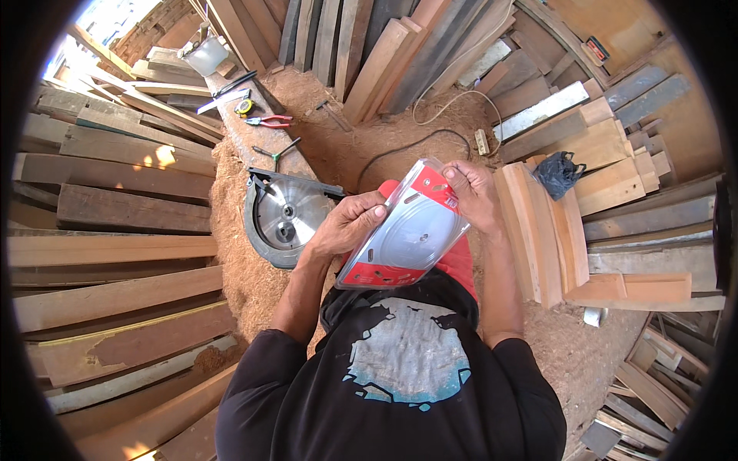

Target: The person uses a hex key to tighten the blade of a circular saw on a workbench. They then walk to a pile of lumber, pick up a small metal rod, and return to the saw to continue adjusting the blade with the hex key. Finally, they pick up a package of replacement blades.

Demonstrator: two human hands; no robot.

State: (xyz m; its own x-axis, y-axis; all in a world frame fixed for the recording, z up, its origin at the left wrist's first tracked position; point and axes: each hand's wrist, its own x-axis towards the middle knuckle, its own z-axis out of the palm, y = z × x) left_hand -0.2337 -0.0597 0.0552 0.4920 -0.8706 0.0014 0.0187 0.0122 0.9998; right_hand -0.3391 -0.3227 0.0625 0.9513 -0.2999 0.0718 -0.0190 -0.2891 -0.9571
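Note:
Between my two hands is a packaged circular saw blade [411,238], a round silver disc in a clear plastic pack with a red and white card, tilted over my lap. My left hand [350,223] grips the pack's left edge, thumb on top. Fingers of my right hand [473,196] are closed on its upper right corner. Left of the pack, a circular saw [288,215] lies with its bare blade, guard and base plate showing; the pack and my left arm hide part of it. Just beyond it rests a green-and-black T-handle wrench [277,154].
A narrow plank [257,138] holds red-handled pliers [269,121] and a yellow tape measure [244,106]. Stacked boards [138,207] line the left side; more timber [546,230] stands at right with a black plastic bag [559,175]. A dark cable [415,142] crosses the sawdust-covered ground.

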